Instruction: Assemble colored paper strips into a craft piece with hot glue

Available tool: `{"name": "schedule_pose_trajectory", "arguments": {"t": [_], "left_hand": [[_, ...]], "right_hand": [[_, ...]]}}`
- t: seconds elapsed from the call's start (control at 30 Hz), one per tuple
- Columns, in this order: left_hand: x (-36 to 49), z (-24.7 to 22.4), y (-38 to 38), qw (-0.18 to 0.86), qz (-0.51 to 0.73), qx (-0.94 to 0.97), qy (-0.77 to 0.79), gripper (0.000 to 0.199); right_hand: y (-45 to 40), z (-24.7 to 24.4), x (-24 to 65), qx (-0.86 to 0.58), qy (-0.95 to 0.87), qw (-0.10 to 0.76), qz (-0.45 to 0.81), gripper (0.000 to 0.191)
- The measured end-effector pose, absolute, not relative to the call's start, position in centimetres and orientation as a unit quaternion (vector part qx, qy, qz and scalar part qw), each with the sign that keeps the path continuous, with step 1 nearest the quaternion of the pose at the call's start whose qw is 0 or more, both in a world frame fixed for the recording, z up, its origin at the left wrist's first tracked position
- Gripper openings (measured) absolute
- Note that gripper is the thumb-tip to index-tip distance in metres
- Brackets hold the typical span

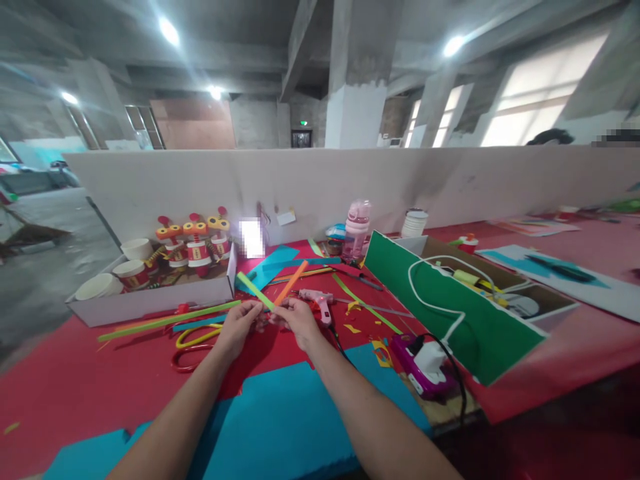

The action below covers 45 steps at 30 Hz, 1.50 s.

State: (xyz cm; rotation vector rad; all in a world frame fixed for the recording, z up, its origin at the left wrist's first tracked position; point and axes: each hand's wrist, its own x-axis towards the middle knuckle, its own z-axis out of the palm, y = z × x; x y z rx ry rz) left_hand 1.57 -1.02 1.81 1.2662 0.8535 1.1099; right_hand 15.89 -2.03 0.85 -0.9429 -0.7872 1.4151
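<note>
My left hand [242, 325] and my right hand [296, 320] are close together above the red tabletop, fingers pinched. Between them a light green strip [255, 291] and an orange strip [291, 283] cross in a V that opens away from me. The green strip runs up to the left and its lower end meets my right fingertips; the orange one rises to the right from the same fingers. My left fingertips touch something near the crossing, too small to make out. Just right of my right hand lies a pink glue gun [320, 303].
A box [150, 303] with cups and robot-like figures stands left, beside scissors [190, 358] and strips. Blue sheets [300, 420] lie in front. Right are a purple power strip [425, 373], a green-sided box [440, 313] and a pink bottle [357, 230].
</note>
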Motion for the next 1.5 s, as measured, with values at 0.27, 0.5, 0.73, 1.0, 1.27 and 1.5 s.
{"name": "schedule_pose_trajectory", "arguments": {"t": [0.27,0.5,0.73,1.0,1.27,1.5], "left_hand": [[2.4,0.9,-1.2,0.589,0.498,0.537,0.341,0.027],[2.0,1.2,-1.1,0.575,0.535,0.501,0.364,0.028],[2.1,0.7,-1.0,0.582,0.546,0.49,0.35,0.029],[2.1,0.8,-1.1,0.585,0.538,0.492,0.356,0.027],[2.2,0.6,-1.2,0.564,0.511,0.531,0.371,0.021],[2.1,0.8,-1.3,0.579,0.493,0.542,0.358,0.022]], "right_hand": [[-1.9,0.2,15.3,-0.367,-0.285,0.648,0.603,0.027],[-2.5,0.0,14.8,-0.371,-0.312,0.605,0.631,0.034],[-2.4,-0.1,14.9,-0.375,-0.31,0.595,0.64,0.036],[-2.4,-0.1,14.8,-0.377,-0.302,0.597,0.641,0.035],[-2.2,-0.3,14.9,-0.358,-0.294,0.626,0.627,0.029],[-2.2,-0.2,15.0,-0.389,-0.342,0.618,0.591,0.03]]}}
